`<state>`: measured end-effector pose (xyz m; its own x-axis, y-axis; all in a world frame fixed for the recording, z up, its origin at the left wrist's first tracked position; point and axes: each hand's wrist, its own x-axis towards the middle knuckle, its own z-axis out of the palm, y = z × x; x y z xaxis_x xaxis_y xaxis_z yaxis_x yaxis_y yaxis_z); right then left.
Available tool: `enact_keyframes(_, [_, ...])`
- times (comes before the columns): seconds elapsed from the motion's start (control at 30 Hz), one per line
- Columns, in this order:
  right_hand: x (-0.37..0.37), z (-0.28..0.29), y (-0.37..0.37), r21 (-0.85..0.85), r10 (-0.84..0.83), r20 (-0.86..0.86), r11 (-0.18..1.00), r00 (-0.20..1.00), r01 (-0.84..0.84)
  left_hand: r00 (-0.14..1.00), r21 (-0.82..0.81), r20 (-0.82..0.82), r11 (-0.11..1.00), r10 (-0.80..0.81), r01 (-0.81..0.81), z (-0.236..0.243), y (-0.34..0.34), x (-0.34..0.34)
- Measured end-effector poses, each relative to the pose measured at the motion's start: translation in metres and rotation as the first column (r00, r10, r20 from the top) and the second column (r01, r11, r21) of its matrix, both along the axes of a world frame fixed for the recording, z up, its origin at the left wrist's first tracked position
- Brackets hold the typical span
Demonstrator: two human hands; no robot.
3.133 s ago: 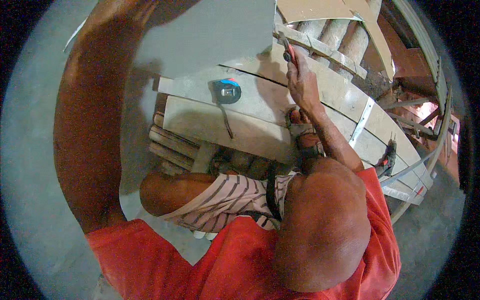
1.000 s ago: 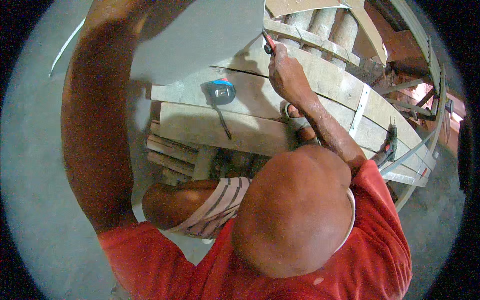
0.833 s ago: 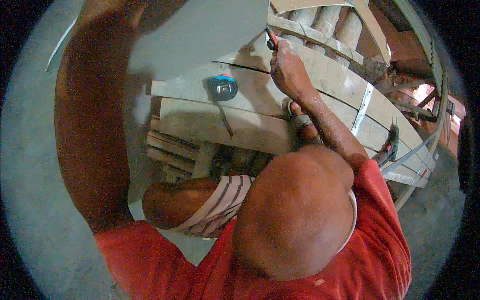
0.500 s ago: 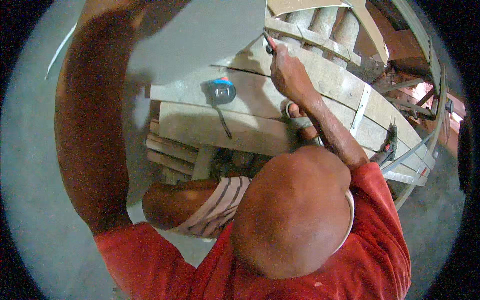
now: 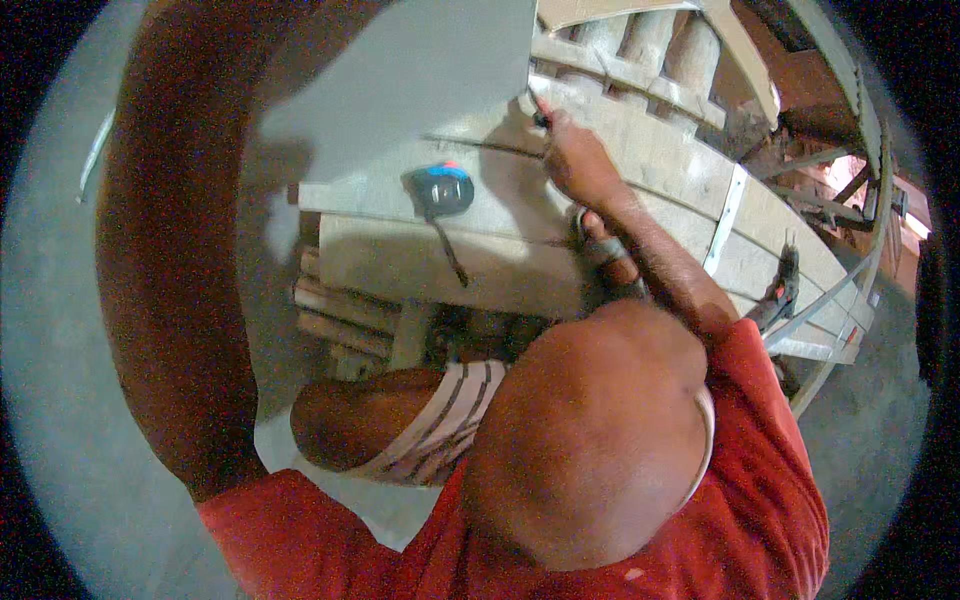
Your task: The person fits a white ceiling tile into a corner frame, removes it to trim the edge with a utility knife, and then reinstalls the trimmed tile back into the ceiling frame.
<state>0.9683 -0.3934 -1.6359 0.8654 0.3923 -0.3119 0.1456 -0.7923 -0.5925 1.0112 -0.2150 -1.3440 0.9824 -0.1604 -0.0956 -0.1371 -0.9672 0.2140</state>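
The right hand [image 5: 582, 165] is curled around a slim red-and-black knife [image 5: 541, 107] — its tip at the edge of a smooth, flat grey board [image 5: 430, 75] above pale planks [image 5: 400, 255]. The left hand is out of sight — its grip cannot be told.

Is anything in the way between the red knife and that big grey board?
Nothing visible. The right hand holds the utility knife with its tip by the edge of the grey board; blur hides whether they touch. The tape measure lies off to the left.
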Motion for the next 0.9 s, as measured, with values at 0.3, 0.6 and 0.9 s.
enact_keyframes(0.3, [0.01, 0.016, 0.002, 0.065, 0.001, 0.007, 0.998, 1.0, -0.001, 1.0, -0.013, -0.002, 1.0, -0.004, 0.004, -0.006, 0.002, 0.004])
enact_keyframes(0.6, [0.014, -0.001, 0.008, 0.1, 0.002, 0.109, 0.995, 0.994, -0.013, 0.999, -0.016, 0.021, 1.0, -0.025, 0.025, -0.005, -0.001, 0.003])
enact_keyframes(0.9, [0.02, -0.006, 0.003, 0.022, 0.073, 0.033, 0.997, 0.997, -0.073, 0.999, -0.007, 0.031, 0.999, -0.031, 0.032, -0.003, 0.001, 0.003])
